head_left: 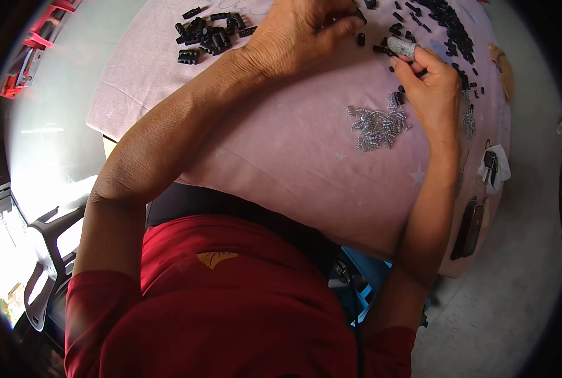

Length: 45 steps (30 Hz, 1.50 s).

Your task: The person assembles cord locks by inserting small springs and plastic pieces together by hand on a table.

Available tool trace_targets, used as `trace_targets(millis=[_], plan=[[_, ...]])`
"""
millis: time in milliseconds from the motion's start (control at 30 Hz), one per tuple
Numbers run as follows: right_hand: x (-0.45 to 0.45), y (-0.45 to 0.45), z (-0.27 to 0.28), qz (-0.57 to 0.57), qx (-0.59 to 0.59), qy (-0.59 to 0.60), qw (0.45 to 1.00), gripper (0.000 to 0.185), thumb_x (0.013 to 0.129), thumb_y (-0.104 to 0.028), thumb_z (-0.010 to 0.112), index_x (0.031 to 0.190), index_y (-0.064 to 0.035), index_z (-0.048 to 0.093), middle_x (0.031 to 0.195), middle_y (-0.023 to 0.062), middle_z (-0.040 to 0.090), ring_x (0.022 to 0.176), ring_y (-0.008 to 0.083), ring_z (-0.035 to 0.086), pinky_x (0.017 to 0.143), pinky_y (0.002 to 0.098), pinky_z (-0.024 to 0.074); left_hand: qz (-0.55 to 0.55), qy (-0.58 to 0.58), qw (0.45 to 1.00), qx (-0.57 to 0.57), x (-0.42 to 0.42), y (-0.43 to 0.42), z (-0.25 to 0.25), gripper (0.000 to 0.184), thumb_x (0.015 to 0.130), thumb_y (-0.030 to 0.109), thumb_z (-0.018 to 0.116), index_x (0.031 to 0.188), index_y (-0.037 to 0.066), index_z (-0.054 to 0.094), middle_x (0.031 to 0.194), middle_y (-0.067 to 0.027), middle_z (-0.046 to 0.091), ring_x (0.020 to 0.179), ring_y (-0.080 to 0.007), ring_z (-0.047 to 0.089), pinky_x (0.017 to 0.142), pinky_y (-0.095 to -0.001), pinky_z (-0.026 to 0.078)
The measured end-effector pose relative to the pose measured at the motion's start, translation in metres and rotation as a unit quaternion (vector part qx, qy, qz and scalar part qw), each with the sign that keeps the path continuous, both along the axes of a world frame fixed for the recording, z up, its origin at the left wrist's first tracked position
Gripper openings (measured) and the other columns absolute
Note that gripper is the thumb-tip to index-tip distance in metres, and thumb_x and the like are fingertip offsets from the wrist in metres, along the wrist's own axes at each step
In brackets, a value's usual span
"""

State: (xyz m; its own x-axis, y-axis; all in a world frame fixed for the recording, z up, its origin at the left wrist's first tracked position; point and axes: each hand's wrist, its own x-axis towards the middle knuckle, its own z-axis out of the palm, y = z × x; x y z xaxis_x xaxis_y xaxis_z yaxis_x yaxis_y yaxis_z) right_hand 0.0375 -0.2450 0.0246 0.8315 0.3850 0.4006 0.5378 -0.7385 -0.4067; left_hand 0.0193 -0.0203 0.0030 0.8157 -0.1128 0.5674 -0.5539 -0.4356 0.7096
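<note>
Pinching a short black piece [381,50] between thumb and index, the fingers [407,74] of my right hand [437,88] held it over the far part of the worktop [281,157]. Its long axis ran nearly crosswise, one end pointing left toward my other hand, the other tucked by the grey fingertip cover [402,47] on my index finger. My right forearm rose steeply from the near edge, the wrist bent inward to the left.

My left hand [303,31] was at the upper edge of the view, its back turned up and the arm slanting across from the lower left. Its thumb and index were closed on a dark piece [359,15], whose long axis tilted steeply, lower end leaning right; the remaining fingers were partly cut off from sight.

Nearer me than my right fingers lay a heap of silvery springs [378,130]. Ribbed black cylinders [208,36] made a pile left of my left wrist, and many loose black bits [454,31] spread beyond my right hand.
</note>
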Motion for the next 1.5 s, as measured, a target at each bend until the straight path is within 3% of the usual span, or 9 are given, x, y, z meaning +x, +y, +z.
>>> trace_targets(millis=[200,400,567,767,867,1067,1267,1367,1500], plan=[[0.004,-0.015,0.006,-0.046,-0.028,0.042,0.998,0.017,0.080,-0.016,0.071,0.087,-0.0010,0.066,0.064,0.0084,0.062,0.053,0.0161,0.051,0.055,0.0310,0.0431,-0.017,-0.221,0.958,0.184,0.019,-0.001,-0.032,0.019,0.081,0.006,0.060,0.098,-0.001,0.066,0.093,-0.0190,0.063,0.086,-0.0343,0.062,0.075,-0.0397,0.050],[-0.013,-0.022,0.023,-0.058,-0.029,0.090,0.994,0.017,0.082,-0.016,0.070,0.085,0.0003,0.066,0.059,0.0065,0.061,0.051,0.0096,0.046,0.052,0.0297,0.0397,-0.083,-0.058,0.989,0.107,0.010,-0.007,-0.025,0.021,0.081,0.010,0.062,0.099,0.002,0.066,0.096,-0.0186,0.065,0.091,-0.0356,0.062,0.082,-0.0405,0.050],[-0.023,-0.032,0.019,-0.007,-0.012,0.205,0.979,0.016,0.081,-0.013,0.071,0.083,0.0021,0.067,0.059,0.0027,0.061,0.054,0.0043,0.044,0.051,0.0260,0.0379,-0.101,-0.075,0.990,0.068,0.011,-0.007,-0.024,0.022,0.078,0.007,0.064,0.099,0.000,0.067,0.093,-0.0210,0.066,0.088,-0.0348,0.063,0.079,-0.0398,0.051],[-0.025,-0.035,0.029,-0.052,-0.058,0.147,0.986,0.015,0.079,-0.012,0.072,0.081,0.0018,0.066,0.060,0.0057,0.061,0.054,0.0041,0.048,0.051,0.0252,0.0391,-0.114,-0.022,0.991,0.066,0.005,-0.003,-0.011,0.023,0.078,0.005,0.065,0.100,-0.002,0.067,0.092,-0.0222,0.065,0.086,-0.0353,0.064,0.077,-0.0403,0.051],[-0.034,-0.017,0.029,-0.014,-0.023,0.171,0.985,0.016,0.077,-0.013,0.073,0.078,0.0006,0.064,0.061,0.0094,0.062,0.051,0.0122,0.053,0.051,0.0299,0.0420,-0.103,0.010,0.991,0.082,0.000,-0.003,-0.008,0.022,0.078,0.006,0.065,0.100,-0.001,0.067,0.091,-0.0225,0.065,0.084,-0.0354,0.063,0.076,-0.0408,0.051],[-0.040,-0.005,0.028,0.013,-0.164,0.062,0.984,0.014,0.072,-0.013,0.072,0.079,-0.0023,0.064,0.071,0.0123,0.063,0.065,0.0334,0.060,0.061,0.0405,0.0471,-0.062,0.008,0.990,0.126,0.003,-0.002,-0.015,0.021,0.078,0.008,0.066,0.098,0.000,0.068,0.087,-0.0214,0.064,0.080,-0.0348,0.062,0.073,-0.0413,0.050],[-0.037,-0.007,0.024,0.057,-0.131,0.029,0.989,0.013,0.072,-0.010,0.069,0.080,-0.0016,0.065,0.074,0.0123,0.062,0.068,0.0326,0.060,0.064,0.0404,0.0472,-0.094,0.012,0.991,0.091,0.003,-0.001,-0.014,0.021,0.078,0.008,0.066,0.098,0.001,0.069,0.086,-0.0204,0.064,0.079,-0.0340,0.062,0.072,-0.0404,0.050],[-0.035,-0.007,0.024,0.046,-0.124,0.055,0.990,0.012,0.074,-0.009,0.069,0.083,-0.0012,0.067,0.072,0.0103,0.061,0.061,0.0250,0.060,0.059,0.0352,0.0461,-0.106,0.024,0.992,0.060,0.001,-0.002,-0.010,0.022,0.079,0.008,0.066,0.100,0.002,0.068,0.086,-0.0203,0.065,0.078,-0.0333,0.062,0.071,-0.0391,0.050],[-0.028,-0.017,0.018,0.021,0.020,0.157,0.987,0.014,0.078,-0.010,0.072,0.088,-0.0002,0.071,0.069,0.0023,0.062,0.058,0.0082,0.053,0.054,0.0270,0.0422,-0.078,0.055,0.993,0.072,-0.010,-0.002,0.005,0.024,0.081,0.008,0.066,0.104,0.002,0.067,0.086,-0.0206,0.065,0.078,-0.0292,0.063,0.070,-0.0360,0.050]])
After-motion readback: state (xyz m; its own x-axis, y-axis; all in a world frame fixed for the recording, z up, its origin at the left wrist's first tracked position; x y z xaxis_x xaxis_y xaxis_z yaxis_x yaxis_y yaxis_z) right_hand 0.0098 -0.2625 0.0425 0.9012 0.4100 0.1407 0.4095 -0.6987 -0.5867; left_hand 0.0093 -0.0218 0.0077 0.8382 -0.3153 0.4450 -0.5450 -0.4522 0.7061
